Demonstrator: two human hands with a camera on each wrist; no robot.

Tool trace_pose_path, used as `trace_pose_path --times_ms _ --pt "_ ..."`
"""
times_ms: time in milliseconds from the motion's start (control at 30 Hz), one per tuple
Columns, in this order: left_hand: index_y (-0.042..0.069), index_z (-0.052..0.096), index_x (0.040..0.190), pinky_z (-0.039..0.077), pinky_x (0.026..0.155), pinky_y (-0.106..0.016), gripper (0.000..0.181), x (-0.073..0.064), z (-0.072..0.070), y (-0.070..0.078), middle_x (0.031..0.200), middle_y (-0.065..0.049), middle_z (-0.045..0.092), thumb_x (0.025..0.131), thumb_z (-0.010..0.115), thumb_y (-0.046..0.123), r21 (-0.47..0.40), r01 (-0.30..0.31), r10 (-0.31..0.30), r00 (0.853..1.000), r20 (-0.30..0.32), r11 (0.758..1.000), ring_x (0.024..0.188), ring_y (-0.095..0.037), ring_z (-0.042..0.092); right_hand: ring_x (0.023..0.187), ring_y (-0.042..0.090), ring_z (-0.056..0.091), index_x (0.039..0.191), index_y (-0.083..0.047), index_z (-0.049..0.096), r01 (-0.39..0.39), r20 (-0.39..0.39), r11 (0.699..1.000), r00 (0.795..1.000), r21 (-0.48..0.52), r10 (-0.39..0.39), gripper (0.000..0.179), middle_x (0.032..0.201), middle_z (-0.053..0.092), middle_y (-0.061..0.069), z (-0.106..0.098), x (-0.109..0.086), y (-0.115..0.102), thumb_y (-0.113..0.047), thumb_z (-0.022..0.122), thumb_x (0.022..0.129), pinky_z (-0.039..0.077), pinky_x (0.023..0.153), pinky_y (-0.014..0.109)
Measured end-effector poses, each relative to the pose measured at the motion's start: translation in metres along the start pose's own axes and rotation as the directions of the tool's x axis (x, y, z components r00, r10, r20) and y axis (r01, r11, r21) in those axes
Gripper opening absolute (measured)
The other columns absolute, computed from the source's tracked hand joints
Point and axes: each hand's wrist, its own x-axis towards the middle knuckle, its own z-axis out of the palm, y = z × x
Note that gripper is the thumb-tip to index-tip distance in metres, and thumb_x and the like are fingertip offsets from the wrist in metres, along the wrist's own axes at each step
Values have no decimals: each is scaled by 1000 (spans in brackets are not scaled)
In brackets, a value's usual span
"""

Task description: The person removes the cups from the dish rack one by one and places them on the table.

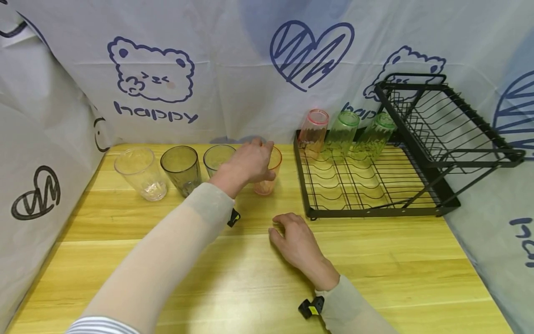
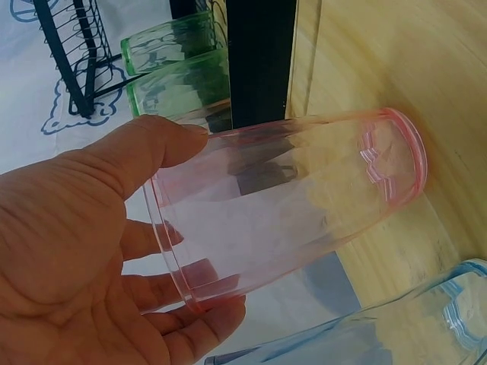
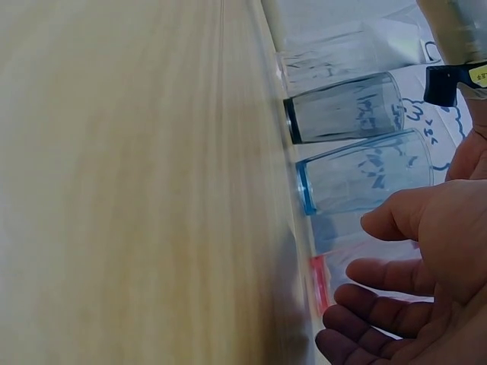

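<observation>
My left hand (image 1: 249, 162) reaches down over the rim of a pink-tinted drinking glass (image 1: 264, 186), which stands upright on the table. In the left wrist view the thumb (image 2: 163, 141) lies along one side of this glass, with the fingers curled around the rim on the other. To its left stands a blue-tinted glass (image 2: 426, 319), partly covered by the left hand in the head view. My right hand (image 1: 298, 243) hovers low over the table in front of the rack, its fingers loosely bent and holding nothing.
Farther left stand a smoky grey glass (image 1: 180, 168) and a clear glass (image 1: 141, 172), both upright. At the right is a black two-tier dish rack (image 1: 375, 213). Along its back left sit an upside-down pink glass (image 1: 314, 132) and two green glasses (image 1: 344, 134). A patterned cloth (image 1: 233, 69) hangs behind.
</observation>
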Motion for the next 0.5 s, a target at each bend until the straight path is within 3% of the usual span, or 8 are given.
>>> trace_pose_path --times_ms 500 --pt "9 22 169 34 127 -51 90 2 -1 -1 170 -25 27 100 70 43 -8 -7 7 1000 21 1000 154 -43 35 120 33 67 121 -4 74 -8 -2 1000 1000 3 8 31 125 72 13 -3 0 0 -26 70 99 55 104 50"
